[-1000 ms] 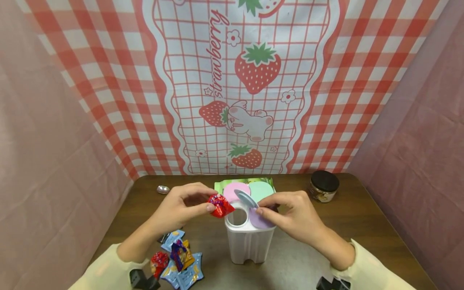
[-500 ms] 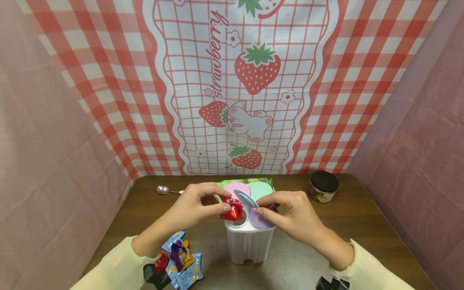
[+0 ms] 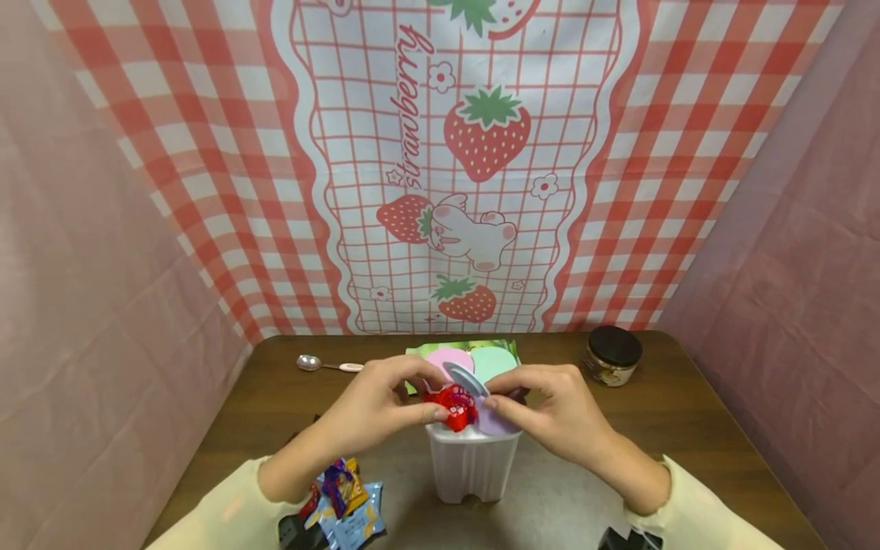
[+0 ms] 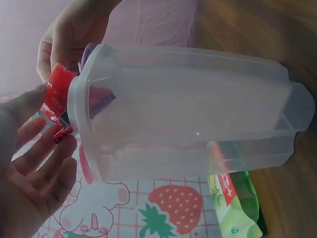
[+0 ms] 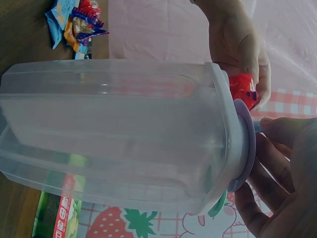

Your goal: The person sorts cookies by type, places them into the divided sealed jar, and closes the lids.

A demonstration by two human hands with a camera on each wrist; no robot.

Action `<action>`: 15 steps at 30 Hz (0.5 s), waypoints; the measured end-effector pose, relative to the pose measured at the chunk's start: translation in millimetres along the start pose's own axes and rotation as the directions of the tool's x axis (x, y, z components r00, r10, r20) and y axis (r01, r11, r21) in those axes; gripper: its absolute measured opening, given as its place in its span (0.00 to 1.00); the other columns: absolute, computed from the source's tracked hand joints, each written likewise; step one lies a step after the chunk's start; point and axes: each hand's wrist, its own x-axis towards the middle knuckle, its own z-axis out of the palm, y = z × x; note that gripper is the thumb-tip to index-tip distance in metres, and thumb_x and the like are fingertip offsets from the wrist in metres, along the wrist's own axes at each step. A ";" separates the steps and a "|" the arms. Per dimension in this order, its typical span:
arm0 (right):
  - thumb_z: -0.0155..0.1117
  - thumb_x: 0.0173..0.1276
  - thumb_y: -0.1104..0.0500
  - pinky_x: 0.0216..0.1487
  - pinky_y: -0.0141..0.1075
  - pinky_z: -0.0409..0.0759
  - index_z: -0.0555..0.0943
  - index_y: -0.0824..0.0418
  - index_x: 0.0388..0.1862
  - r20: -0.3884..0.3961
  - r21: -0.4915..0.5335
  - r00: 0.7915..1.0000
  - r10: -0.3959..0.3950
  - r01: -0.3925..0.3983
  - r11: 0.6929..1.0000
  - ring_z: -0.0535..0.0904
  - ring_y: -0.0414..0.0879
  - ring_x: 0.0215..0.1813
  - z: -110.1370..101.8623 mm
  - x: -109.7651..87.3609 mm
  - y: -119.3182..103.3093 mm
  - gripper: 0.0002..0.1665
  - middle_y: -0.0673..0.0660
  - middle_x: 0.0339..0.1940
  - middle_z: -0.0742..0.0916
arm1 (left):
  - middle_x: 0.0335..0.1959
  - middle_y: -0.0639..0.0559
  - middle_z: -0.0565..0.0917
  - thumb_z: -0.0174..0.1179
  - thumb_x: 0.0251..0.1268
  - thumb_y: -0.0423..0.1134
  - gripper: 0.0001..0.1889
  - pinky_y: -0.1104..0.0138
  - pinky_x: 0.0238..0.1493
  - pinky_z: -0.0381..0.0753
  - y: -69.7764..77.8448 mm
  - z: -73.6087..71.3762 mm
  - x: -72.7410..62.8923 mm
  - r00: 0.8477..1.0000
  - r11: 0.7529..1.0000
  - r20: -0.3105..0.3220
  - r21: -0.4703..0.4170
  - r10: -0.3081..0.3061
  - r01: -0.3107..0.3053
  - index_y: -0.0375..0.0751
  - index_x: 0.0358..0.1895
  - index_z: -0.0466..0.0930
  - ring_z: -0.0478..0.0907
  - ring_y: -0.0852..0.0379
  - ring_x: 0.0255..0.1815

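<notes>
My left hand [image 3: 385, 397] pinches a shiny red wrapped candy [image 3: 455, 409] at the round opening of a tall translucent container [image 3: 470, 470]. Through the container wall in the left wrist view, the candy's lower tip [image 4: 100, 99] shows inside, just below the rim. Between thumb and forefinger, my right hand [image 3: 560, 405] holds a grey-blue round lid [image 3: 466, 378] tilted up beside that opening. Pink [image 3: 448, 357], mint [image 3: 493, 363] and purple [image 3: 496, 418] lids cover the container's other openings. The candy and left fingers hide most of the open hole.
Several wrapped snacks in blue, orange and purple [image 3: 354, 500] lie at the front left, partly under my left forearm. A spoon [image 3: 328, 365] lies back left. A black-lidded jar [image 3: 612, 355] stands back right. Behind the container is a green packet [image 4: 235, 203].
My left hand has carried the red candy rightward from beside the container to its opening, where its tip now dips in. The right hand keeps the grey-blue lid tilted up.
</notes>
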 end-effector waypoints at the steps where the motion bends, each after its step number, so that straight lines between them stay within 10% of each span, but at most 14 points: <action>1: 0.78 0.61 0.63 0.33 0.28 0.83 0.91 0.50 0.40 -0.004 0.000 1.000 -0.009 0.009 1.000 0.86 0.34 0.34 0.1 0.1 -0.1 0.10 0.43 0.35 0.91 | 0.46 0.65 0.86 0.76 0.59 0.46 0.17 0.63 0.43 0.85 0.1 0.2 -1.0 1.000 1.000 0.004 0.013 0.029 -0.029 0.55 0.52 0.86 0.82 0.64 0.46; 6: 0.78 0.61 0.64 0.31 0.28 0.82 0.91 0.51 0.40 -0.021 -0.004 0.999 -0.049 0.049 0.999 0.85 0.35 0.33 0.5 0.5 0.8 0.10 0.44 0.34 0.91 | 0.51 0.65 0.85 0.76 0.59 0.42 0.19 0.63 0.55 0.82 0.6 1.8 -2.5 0.987 0.985 0.025 0.077 0.156 -0.157 0.52 0.54 0.86 0.79 0.63 0.54; 15: 0.78 0.61 0.64 0.33 0.28 0.83 0.91 0.50 0.39 -0.002 -0.001 1.000 -0.019 0.019 1.000 0.85 0.34 0.33 0.7 -0.6 0.8 0.10 0.43 0.34 0.91 | 0.47 0.61 0.87 0.75 0.60 0.38 0.14 0.62 0.48 0.86 -3.1 7.8 -2.8 0.982 0.978 -0.012 0.089 0.191 -0.189 0.48 0.48 0.88 0.83 0.64 0.48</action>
